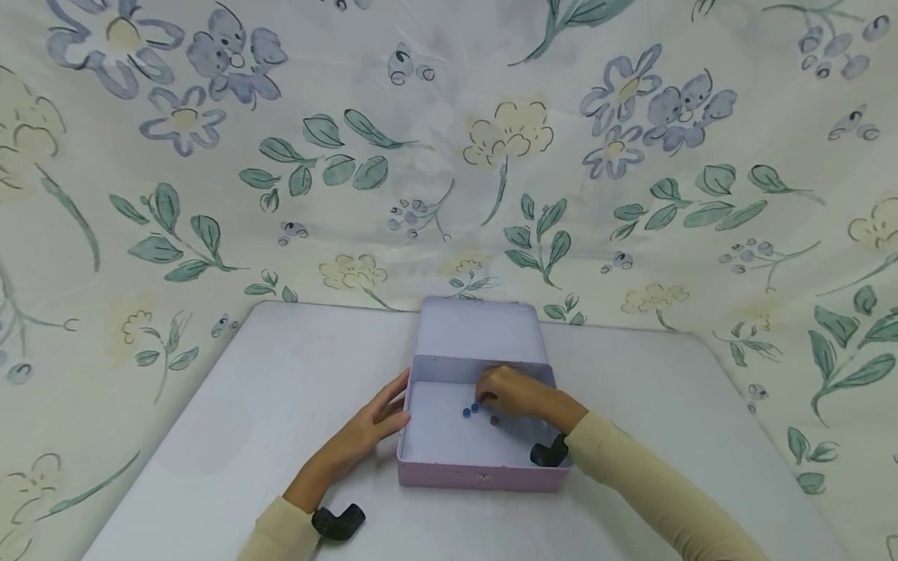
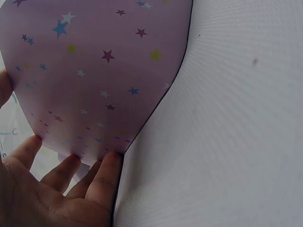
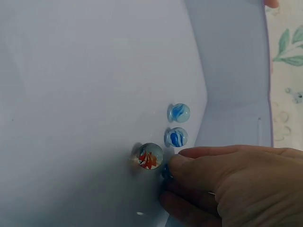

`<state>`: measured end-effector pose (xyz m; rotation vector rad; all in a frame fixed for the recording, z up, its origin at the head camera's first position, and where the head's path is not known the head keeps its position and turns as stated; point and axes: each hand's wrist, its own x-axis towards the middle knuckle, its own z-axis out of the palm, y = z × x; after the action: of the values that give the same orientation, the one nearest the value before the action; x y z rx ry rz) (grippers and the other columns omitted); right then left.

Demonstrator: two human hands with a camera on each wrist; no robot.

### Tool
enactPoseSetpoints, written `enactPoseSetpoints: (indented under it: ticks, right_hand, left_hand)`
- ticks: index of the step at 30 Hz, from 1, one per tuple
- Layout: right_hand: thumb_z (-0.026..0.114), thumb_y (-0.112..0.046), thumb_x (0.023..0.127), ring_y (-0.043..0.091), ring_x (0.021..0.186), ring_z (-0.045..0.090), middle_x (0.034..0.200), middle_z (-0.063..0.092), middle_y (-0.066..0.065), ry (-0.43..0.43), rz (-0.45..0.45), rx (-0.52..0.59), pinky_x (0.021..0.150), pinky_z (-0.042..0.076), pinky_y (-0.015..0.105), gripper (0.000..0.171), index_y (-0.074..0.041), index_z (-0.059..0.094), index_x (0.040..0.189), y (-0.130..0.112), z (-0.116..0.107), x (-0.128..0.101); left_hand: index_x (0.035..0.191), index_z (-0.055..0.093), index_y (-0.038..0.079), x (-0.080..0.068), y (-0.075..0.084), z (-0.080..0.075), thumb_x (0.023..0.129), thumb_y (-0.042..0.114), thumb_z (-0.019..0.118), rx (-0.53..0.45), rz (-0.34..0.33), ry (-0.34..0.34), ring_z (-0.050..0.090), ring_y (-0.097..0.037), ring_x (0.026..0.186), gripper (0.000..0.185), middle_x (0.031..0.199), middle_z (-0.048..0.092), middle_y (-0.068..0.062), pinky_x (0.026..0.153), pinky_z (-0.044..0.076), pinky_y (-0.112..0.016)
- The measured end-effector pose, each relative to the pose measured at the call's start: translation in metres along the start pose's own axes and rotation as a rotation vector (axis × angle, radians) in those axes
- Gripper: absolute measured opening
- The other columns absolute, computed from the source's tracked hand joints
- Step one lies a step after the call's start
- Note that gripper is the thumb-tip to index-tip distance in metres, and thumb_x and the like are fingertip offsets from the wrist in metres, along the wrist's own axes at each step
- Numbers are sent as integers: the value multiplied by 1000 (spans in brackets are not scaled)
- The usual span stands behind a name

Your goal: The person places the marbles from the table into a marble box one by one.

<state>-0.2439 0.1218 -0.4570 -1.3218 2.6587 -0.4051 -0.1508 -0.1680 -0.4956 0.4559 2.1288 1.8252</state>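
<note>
Three marbles inside open pink tin (image 1: 449, 471) on white table (image 1: 266, 389): two blue marbles (image 3: 178, 113) side by side, red-swirl marble (image 3: 149, 156) just beside. Right hand (image 1: 515, 392) in tin, fingers curled at marbles; a dark marble glimpsed under fingertips, grip on it unclear. Left hand (image 1: 372, 427) flat, fingers straight against tin's left wall.

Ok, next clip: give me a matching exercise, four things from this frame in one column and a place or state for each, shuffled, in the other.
Things:
1. left hand
2. right hand
3. red-swirl marble
4. lid

Places or states:
a. swung open, at the far side of the tin
b. fingers flat against the tin's outer left wall
c. on the tin's floor, beside two blue marbles
d. reaching inside the tin, fingertips at the marbles

Pairs: 1-b, 2-d, 3-c, 4-a
</note>
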Motion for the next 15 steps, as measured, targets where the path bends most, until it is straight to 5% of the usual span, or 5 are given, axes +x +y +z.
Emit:
enactPoseSetpoints:
  ticks: [15]
  right_hand:
    - [71, -2, 90, 13, 92, 69, 98, 75, 4, 30, 27, 50, 82, 58, 22, 16, -5, 77, 104, -2, -11, -1]
  left_hand:
    - [162, 10, 28, 1, 1, -2, 104, 20, 50, 16, 3, 3, 13, -46, 153, 71, 170, 5, -5, 118, 21, -67]
